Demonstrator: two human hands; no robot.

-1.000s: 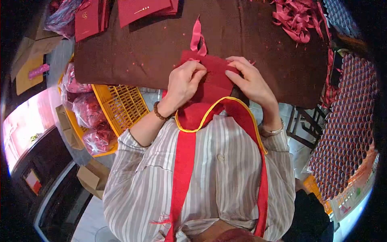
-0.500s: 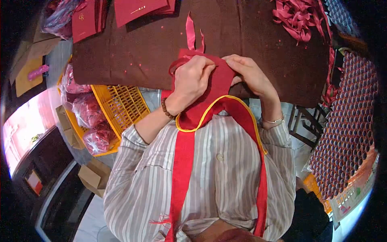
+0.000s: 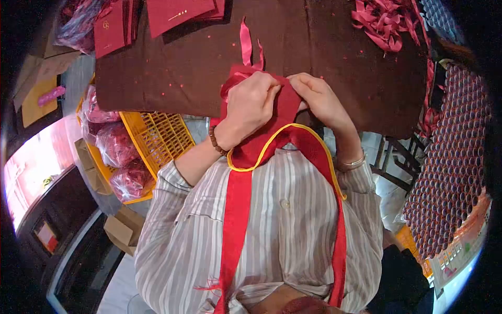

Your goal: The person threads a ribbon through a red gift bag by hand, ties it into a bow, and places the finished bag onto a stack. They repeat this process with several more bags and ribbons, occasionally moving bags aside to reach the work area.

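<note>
A dark red card or folder (image 3: pixel 286 107) is held between my hands at the near edge of the brown-covered table. My left hand (image 3: pixel 251 102) is closed, pinching its upper part near a pink ribbon. The ribbon's loose ends (image 3: pixel 246 43) stick out beyond the card onto the cloth. My right hand (image 3: pixel 316 97) is closed on the card's right edge, its fingertips bent over the top corner. Just below the card is the yellow-trimmed red apron (image 3: pixel 238 199).
Red printed folders (image 3: pixel 180 15) lie at the upper left of the brown table (image 3: pixel 183 63). Pink ribbons (image 3: pixel 384 26) are heaped at the upper right. A yellow crate (image 3: pixel 162 136) with bagged red items (image 3: pixel 115 144) stands left; a patterned sheet (image 3: pixel 447 162) hangs right.
My right hand has turned slightly, its fingers curling closer over the card's corner. My left hand has shifted a little, and the red loop beside it has drawn in.
</note>
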